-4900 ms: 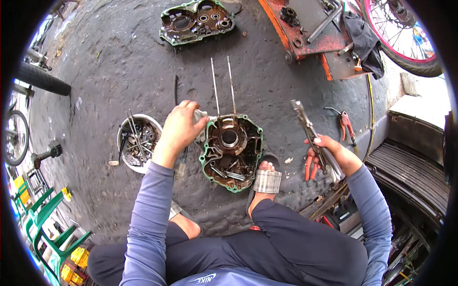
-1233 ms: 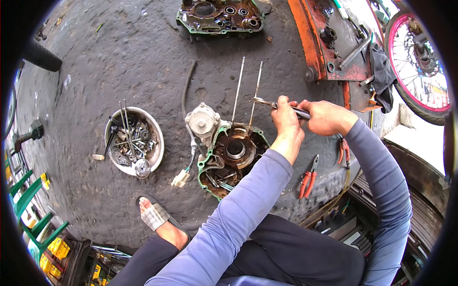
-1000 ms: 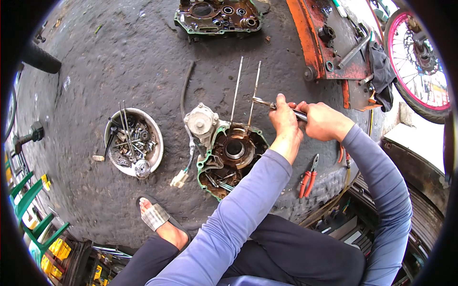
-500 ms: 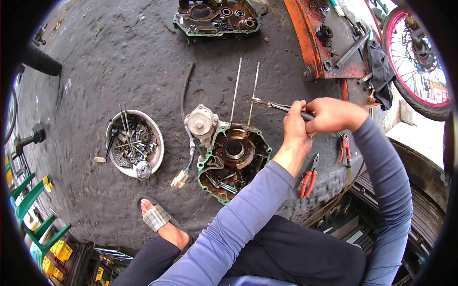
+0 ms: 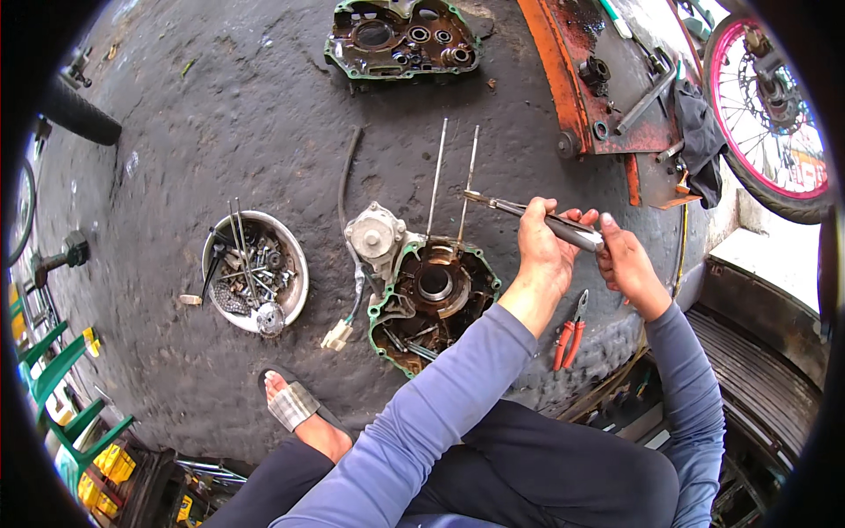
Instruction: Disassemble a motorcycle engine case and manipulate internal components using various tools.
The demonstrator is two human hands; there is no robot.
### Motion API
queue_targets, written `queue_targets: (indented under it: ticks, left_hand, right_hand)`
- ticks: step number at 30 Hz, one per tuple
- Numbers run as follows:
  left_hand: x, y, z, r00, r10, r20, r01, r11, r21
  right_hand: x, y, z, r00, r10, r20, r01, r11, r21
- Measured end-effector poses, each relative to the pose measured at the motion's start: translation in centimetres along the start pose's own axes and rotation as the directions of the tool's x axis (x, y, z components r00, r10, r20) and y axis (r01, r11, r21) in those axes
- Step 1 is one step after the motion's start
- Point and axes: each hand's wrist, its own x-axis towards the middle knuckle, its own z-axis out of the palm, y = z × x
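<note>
Steel locking pliers (image 5: 576, 232), viewed through my head camera, are held above the ground, to the upper right of the green-edged crankcase half (image 5: 414, 299). Compared with half a second ago, the right hand (image 5: 627, 264) has come away from over the left hand (image 5: 544, 242) to the rear of the handles, where I see its thumb and fingertips gathered about the end; how firmly they press, I cannot tell. The left hand now shows more of its palm, its fingers curled round the handles in a grasp. The jaws remain at the right-hand stud (image 5: 473, 158); whether they bite on it, I cannot tell. The long axis slants from jaws at upper left to handle end at lower right, across the near-upright stud, the nose pointing left. Red-handled pliers (image 5: 572, 334) lie below, unmoved, nose pointing away from the wearer.
</note>
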Motion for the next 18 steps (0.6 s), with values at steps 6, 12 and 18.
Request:
queue_targets:
  ticks: [6,12,18]
  left_hand:
    - [-1.1,0.6,0.9,0.999,-0.031,0.03,0.032,0.999,-0.033]
    - [-1.3,0.9,1.0,0.999,-0.044,0.0,0.044,0.997,-0.064]
    - [-1.5,1.5,1.6,0.996,-0.095,0.0,0.094,0.994,-0.061]
  right_hand:
    - [1.6,2.0,1.6,0.643,-0.73,-0.232,0.562,0.655,-0.505]
    - [2.5,1.7,0.1,0.414,-0.91,0.002,0.678,0.307,-0.667]
    - [3.4,-0.2,-2.2,0.191,-0.906,0.377,0.656,-0.167,-0.736]
